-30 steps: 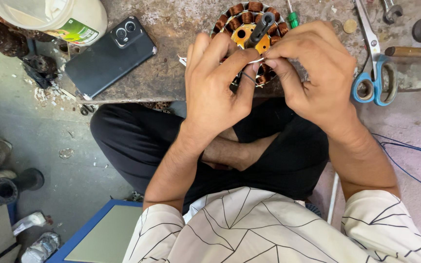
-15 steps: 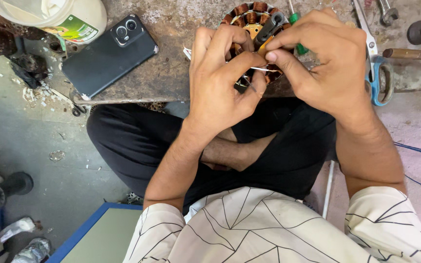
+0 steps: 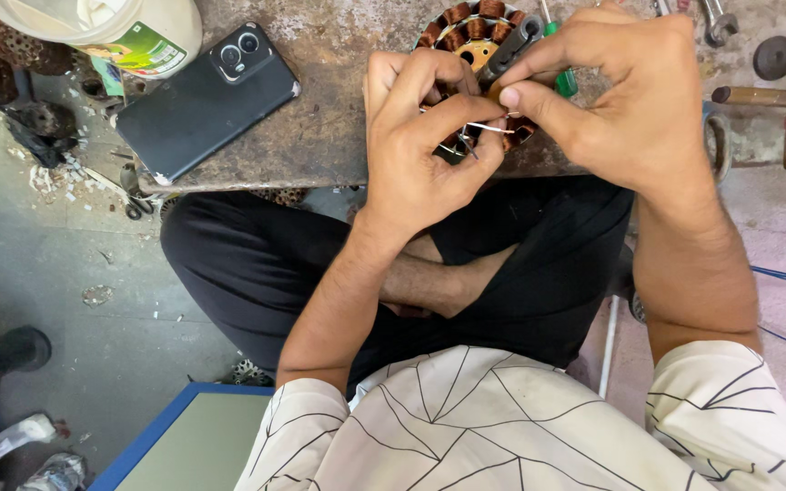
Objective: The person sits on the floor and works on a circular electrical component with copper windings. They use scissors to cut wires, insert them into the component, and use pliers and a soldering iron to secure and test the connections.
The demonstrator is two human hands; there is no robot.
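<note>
A round motor stator (image 3: pixel 468 29) with copper-wound coils lies on the worn workbench (image 3: pixel 329 127), mostly covered by my hands. My left hand (image 3: pixel 425 150) pinches a thin pale wire (image 3: pixel 488 128) between thumb and fingers just in front of the stator. My right hand (image 3: pixel 625 105) grips the same wire from the right, thumb and forefinger pressed together at its end. Both hands meet over the stator's near edge. A grey metal piece (image 3: pixel 513 47) sticks up from the stator behind my fingers.
A black phone (image 3: pixel 206 100) lies camera-up on the bench's left part, next to a white plastic tub (image 3: pixel 115 27). A green-handled screwdriver (image 3: pixel 561 77) and a tool with a wooden handle (image 3: pixel 766 95) lie at the right. Blue-handled scissors (image 3: pixel 716 141) peek from behind my right hand.
The view has shifted, so the bench sits higher in the frame. My hands have closed in tighter on the wire, and the right hand now covers most of the scissors.
</note>
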